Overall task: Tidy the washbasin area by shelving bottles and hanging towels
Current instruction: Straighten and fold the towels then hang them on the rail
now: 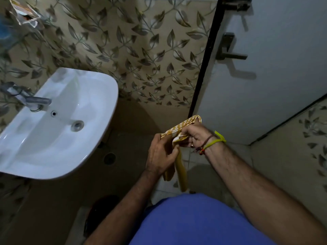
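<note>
Single head cam, wide-angle, pitched steeply down over your torso. Your left hand (160, 156) and right hand (196, 136) sit close in, centre-low. Washbasin (99, 96) is left of the hands, door (274, 85) is above-right, beyond them. No second view, so no overlap.

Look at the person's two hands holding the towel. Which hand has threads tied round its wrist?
The right hand, gripping the upper end of the yellow checked towel: yellow and red threads circle its wrist. The left hand, lower on the towel, has a bare wrist.
</note>
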